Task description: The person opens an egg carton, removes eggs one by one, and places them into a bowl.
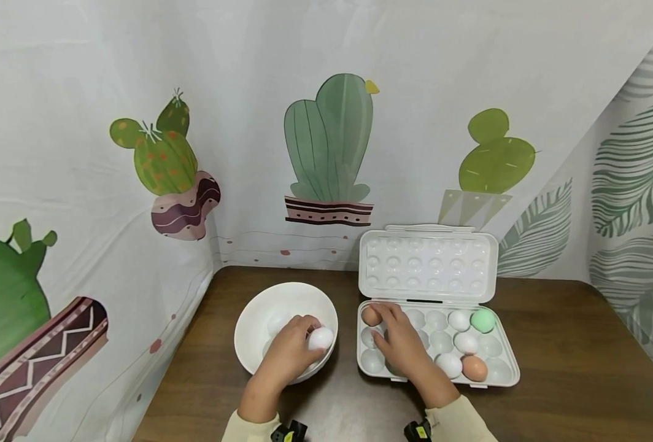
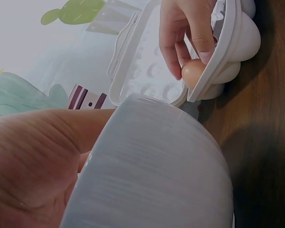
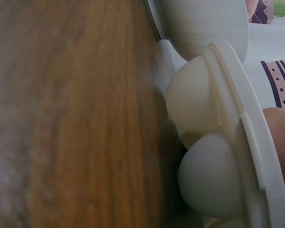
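Note:
A white egg point(image 1: 320, 338) is held between the thumb and fingers of my left hand point(image 1: 288, 353), at the right side of a white bowl point(image 1: 246, 328). More white eggs point(image 1: 275, 324) lie inside the bowl, partly behind that hand. My right hand point(image 1: 402, 344) reaches into a white egg carton point(image 1: 515, 374) and holds a brown egg point(image 1: 371, 315) at the back left cup. In the left wrist view, its thumb and fingers sit on either side of the brown egg point(image 2: 192, 72). The left hand's egg is hidden there behind the bowl point(image 2: 152, 166).
The carton's lid point(image 1: 428, 261) stands raised at the back, near a cactus-print cloth point(image 1: 249, 153). Toward the carton's right are several white eggs point(image 1: 449, 364), a green egg point(image 1: 483, 320) and another brown egg point(image 1: 474, 368). Bowl and carton stand side by side on a wooden table point(image 1: 569, 344).

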`<state>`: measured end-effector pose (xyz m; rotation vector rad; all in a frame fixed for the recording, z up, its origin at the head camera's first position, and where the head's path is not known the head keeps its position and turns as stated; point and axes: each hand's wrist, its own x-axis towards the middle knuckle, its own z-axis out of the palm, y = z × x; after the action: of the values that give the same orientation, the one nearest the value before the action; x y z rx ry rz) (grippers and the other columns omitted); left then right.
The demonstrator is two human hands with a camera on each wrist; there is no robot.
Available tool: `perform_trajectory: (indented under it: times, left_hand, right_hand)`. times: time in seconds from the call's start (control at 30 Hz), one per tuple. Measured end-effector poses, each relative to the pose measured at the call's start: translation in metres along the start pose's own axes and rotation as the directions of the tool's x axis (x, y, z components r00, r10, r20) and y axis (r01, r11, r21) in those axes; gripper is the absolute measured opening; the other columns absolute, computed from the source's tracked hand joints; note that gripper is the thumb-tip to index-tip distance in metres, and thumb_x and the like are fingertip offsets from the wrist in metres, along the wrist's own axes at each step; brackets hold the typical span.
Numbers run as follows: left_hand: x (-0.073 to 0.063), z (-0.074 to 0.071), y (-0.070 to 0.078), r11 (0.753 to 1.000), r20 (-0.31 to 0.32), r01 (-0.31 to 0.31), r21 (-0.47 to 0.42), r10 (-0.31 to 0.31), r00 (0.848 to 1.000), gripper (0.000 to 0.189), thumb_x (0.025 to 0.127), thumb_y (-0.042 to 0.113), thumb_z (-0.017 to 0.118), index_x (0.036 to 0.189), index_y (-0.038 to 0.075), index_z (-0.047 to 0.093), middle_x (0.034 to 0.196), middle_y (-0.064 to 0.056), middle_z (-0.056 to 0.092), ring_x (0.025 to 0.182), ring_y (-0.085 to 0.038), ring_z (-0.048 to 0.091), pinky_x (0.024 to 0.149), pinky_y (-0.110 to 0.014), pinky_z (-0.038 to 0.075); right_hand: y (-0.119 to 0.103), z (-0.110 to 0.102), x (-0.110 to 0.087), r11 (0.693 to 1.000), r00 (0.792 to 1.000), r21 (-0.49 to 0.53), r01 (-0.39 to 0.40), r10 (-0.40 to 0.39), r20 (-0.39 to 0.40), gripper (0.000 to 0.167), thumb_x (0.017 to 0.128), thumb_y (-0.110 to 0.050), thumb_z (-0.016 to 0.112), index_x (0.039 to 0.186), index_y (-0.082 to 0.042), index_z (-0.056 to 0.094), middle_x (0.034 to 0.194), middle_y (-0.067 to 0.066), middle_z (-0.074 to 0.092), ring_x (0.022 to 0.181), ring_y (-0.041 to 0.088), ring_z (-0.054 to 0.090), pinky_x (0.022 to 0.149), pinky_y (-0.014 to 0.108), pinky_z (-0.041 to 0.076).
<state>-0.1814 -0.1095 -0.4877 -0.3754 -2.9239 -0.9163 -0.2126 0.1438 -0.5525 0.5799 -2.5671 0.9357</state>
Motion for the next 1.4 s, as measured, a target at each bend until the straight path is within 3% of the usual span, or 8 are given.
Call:
perform_trajectory:
  times: [0.23,0.43,0.67,0.93,1.4]
  left_hand:
    - [-0.002,0.002,-0.001,1.0,-0.001,0.004,0.01,-0.004,1.0,0.036,0.073,0.013,0.082,0.106,0.006,0.069,0.1,-0.006,0.061,0.088,-0.018,0.06,0.083,-0.038,0.052]
    - [-0.002,0.001,0.0,0.999,0.006,0.019,0.027,-0.019,1.0,0.036,0.073,0.013,0.083,0.106,0.006,0.069,0.097,-0.006,0.058,0.083,-0.018,0.059,0.081,-0.038,0.051]
    - [-0.001,0.002,-0.001,0.999,0.027,0.031,0.045,-0.033,0.999,0.035,0.072,0.015,0.084,0.103,0.008,0.068,0.096,-0.005,0.058,0.082,-0.018,0.058,0.079,-0.037,0.05]
    - [-0.001,0.004,-0.004,0.998,0.04,0.028,0.059,-0.03,0.999,0.035,0.07,0.015,0.084,0.1,0.009,0.066,0.091,-0.005,0.058,0.079,-0.017,0.056,0.075,-0.036,0.049]
    - [0.0,0.007,-0.003,0.993,0.017,0.028,0.116,-0.03,0.999,0.04,0.067,0.015,0.088,0.1,0.009,0.065,0.091,-0.007,0.059,0.082,-0.024,0.06,0.074,-0.038,0.048]
  right_hand:
    - [-0.003,0.0,0.001,0.999,1.0,-0.034,-0.028,0.028,0.006,0.051,0.085,-0.006,0.074,0.133,-0.005,0.059,0.13,0.016,0.06,0.118,0.038,0.061,0.097,0.05,0.051]
    - [-0.003,0.003,0.003,0.998,1.0,-0.056,-0.007,0.005,-0.03,0.047,0.083,-0.004,0.075,0.128,-0.006,0.061,0.125,0.016,0.06,0.114,0.038,0.062,0.094,0.049,0.052]
    - [-0.006,0.005,0.007,0.996,1.0,-0.089,-0.03,0.029,-0.011,0.043,0.084,-0.004,0.075,0.125,-0.007,0.061,0.12,0.019,0.058,0.108,0.039,0.063,0.087,0.05,0.053]
    - [-0.007,0.006,0.009,0.996,0.999,-0.084,-0.039,0.038,-0.011,0.042,0.083,-0.002,0.074,0.123,-0.006,0.062,0.121,0.017,0.062,0.109,0.04,0.063,0.09,0.051,0.052]
    - [-0.007,0.004,0.012,0.991,0.998,-0.12,-0.057,0.056,-0.011,0.038,0.084,-0.005,0.077,0.12,-0.009,0.065,0.114,0.014,0.064,0.102,0.037,0.066,0.085,0.05,0.054]
